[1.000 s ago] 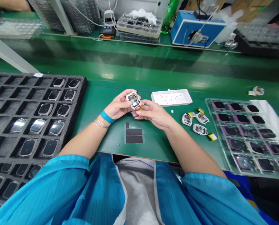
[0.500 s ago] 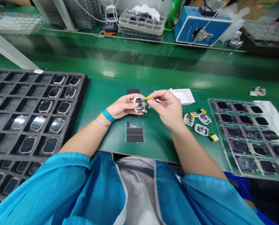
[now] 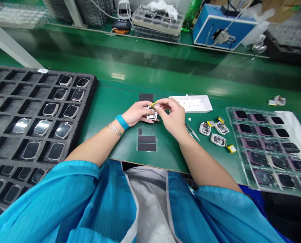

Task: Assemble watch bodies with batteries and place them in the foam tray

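Well, from my head camera I see my left hand closed around a small open watch module, holding it by its edges between fingers and thumb, just above the green mat of the surface. The module's white frame and circuit board are partly hidden by my fingers. My right hand is pinched closed on a slim yellow strip, which it holds just above the top of the module, and its fingertips come close to my left fingers.

A blue wristband and thin metal bangles sit on my left wrist. Fine steel tweezers lie on the mat just beyond my right hand, and a white tray scattered with tiny pieces sits behind it. Two dark strips on clear backing lie nearer me, below my hands, with another dark patch behind them.

To the right, three more open watch modules lie close together beside a small yellow battery, and a clear blister tray holds dark watch parts. To the left, a black foam tray holds rows of watch bodies in its compartments. My blue smock sleeves fill the bottom of the view.
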`<state>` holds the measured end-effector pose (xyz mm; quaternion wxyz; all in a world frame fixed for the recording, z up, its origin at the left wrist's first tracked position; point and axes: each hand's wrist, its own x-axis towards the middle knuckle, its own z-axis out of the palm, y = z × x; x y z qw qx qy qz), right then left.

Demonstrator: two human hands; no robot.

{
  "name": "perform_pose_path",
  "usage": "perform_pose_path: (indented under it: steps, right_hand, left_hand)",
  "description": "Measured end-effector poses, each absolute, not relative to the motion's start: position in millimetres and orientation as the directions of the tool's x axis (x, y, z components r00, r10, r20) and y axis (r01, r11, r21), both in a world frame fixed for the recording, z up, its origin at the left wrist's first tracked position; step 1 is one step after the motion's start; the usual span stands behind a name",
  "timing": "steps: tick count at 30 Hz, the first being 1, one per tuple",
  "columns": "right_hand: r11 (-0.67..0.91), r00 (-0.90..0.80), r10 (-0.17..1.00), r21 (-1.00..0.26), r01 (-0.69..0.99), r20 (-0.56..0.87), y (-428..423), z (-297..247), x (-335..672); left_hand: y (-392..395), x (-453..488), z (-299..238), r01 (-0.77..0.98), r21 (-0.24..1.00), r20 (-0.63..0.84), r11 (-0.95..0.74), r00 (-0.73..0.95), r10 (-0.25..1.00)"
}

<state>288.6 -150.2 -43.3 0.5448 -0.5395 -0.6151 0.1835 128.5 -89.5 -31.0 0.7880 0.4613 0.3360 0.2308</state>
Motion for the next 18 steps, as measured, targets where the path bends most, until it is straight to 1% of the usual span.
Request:
perform_pose_path:
  steps: [2, 4, 5, 7, 10, 12, 14, 18]
  right_hand:
    - [0.297, 0.197, 0.889, -0.848, 0.439, 0.413, -145.6, -48.7, 290.3]
    - [0.232, 0.176, 0.919, -0.845, 0.482, 0.353, -142.9, -52.6, 293.3]
    - [0.209, 0.142, 0.932, -0.814, 0.542, 0.334, -142.4, -54.1, 294.5]
    - [0.184, 0.064, 0.95, -0.709, 0.68, 0.307, -141.8, -57.2, 294.6]
    - [0.152, 0.025, 0.957, -0.577, 0.802, 0.288, -139.5, -62.9, 289.2]
    - [0.134, 0.032, 0.957, -0.537, 0.833, 0.288, -136.5, -66.3, 284.5]
    - [0.123, 0.035, 0.959, -0.524, 0.843, 0.282, -133.6, -67.7, 281.4]
    - [0.091, 0.049, 0.971, -0.551, 0.829, 0.233, -130.4, -63.6, 279.8]
  left_hand:
    - [-88.0, 128.2, -29.7, -0.069, 0.881, -0.335, 0.468, 0.609, 0.719]
    - [-85.3, 126.8, -28.2, -0.124, 0.877, -0.336, 0.464, 0.533, 0.777]
    - [-83.8, 125.9, -27.4, -0.158, 0.873, -0.335, 0.461, 0.492, 0.803]
    - [-80.8, 124.3, -26.2, -0.211, 0.861, -0.343, 0.464, 0.434, 0.833]
    - [-77.7, 123.2, -26.4, -0.235, 0.842, -0.363, 0.486, 0.42, 0.832]
    - [-76.7, 123.1, -27.8, -0.25, 0.836, -0.359, 0.488, 0.424, 0.832]
    - [-75.9, 123.1, -29.7, -0.268, 0.833, -0.351, 0.485, 0.422, 0.836]
    - [-74.5, 123.2, -31.9, -0.283, 0.818, -0.367, 0.5, 0.414, 0.833]
